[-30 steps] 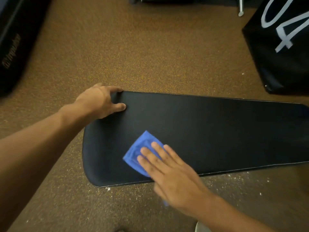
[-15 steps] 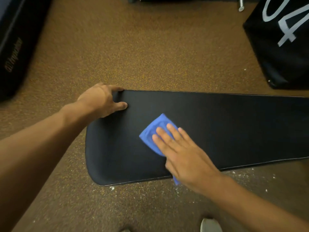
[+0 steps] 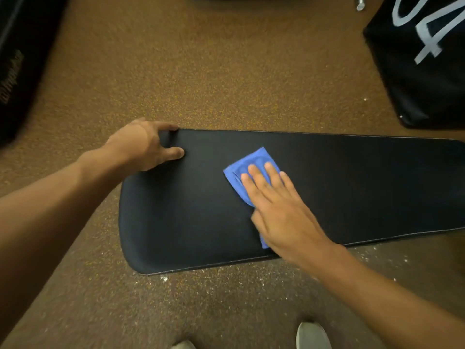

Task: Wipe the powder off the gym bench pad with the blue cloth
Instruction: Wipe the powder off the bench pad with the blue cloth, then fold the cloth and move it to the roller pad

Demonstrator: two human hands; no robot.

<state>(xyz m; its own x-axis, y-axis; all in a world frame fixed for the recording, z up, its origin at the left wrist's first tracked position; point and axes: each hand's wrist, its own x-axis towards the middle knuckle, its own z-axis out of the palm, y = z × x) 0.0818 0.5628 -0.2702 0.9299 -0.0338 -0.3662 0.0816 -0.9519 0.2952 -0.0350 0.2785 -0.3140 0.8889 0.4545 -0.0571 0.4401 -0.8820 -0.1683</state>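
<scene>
The black gym bench pad (image 3: 352,187) stretches across the middle of the view, wider at its left end. The blue cloth (image 3: 247,167) lies flat on the pad's middle, mostly under my right hand (image 3: 279,210), whose fingers are spread and press it down. A strip of the cloth shows below my palm near the pad's near edge. My left hand (image 3: 146,147) grips the pad's far left corner, thumb on top and fingers curled over the edge. The pad's surface looks dark, with no powder I can make out.
White powder specks (image 3: 372,255) lie scattered on the brown speckled floor along the pad's near edge. A black box with white numerals (image 3: 422,61) stands at the upper right and a dark padded object (image 3: 20,61) at the upper left. Shoe tips (image 3: 312,335) show at the bottom.
My right hand has slid the blue cloth from the pad's near left part away from me and to the right, toward the middle. My left hand has kept its grip on the corner.
</scene>
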